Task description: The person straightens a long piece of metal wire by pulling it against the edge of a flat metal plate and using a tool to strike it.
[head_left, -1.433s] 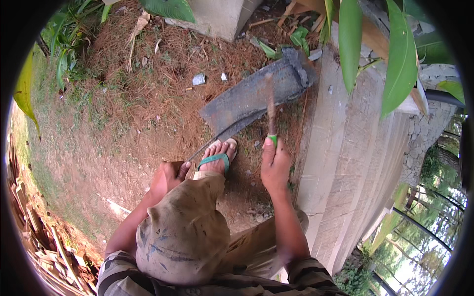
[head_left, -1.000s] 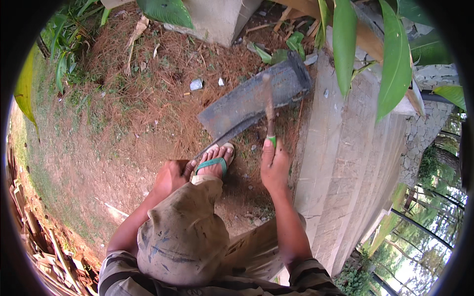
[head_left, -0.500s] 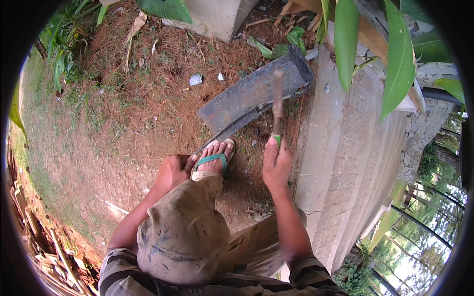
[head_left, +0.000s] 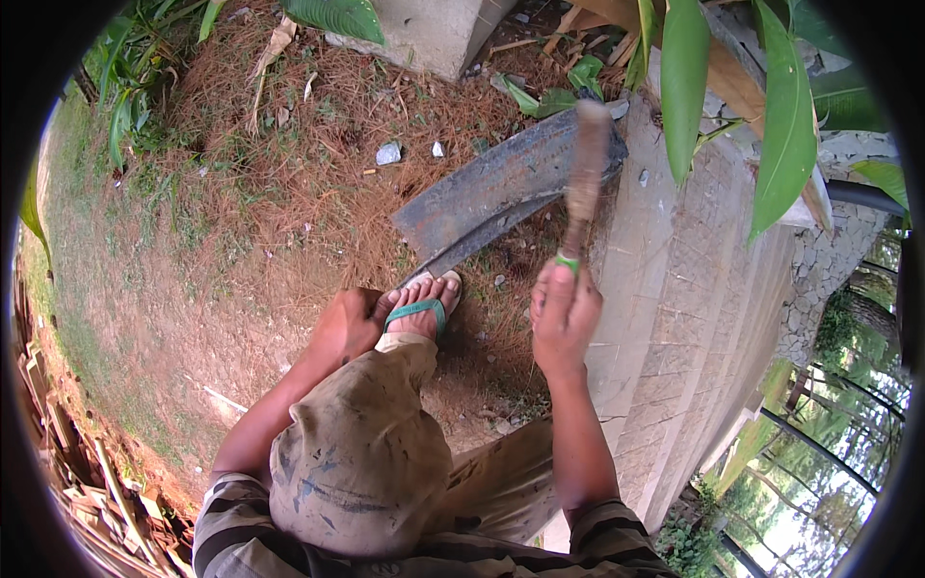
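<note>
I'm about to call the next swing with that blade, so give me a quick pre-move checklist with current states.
1. Right hand closed firmly on the tool handle: ok.
2. Blade sharply visible: not ok, blurred.
3. Left hand away from the blade: ok, it is down beside the foot.
4. Sandalled foot apart from the dark curved slab: not ok, toes sit at its lower end.
5. Slab lying steady on the ground: cannot tell.
</note>
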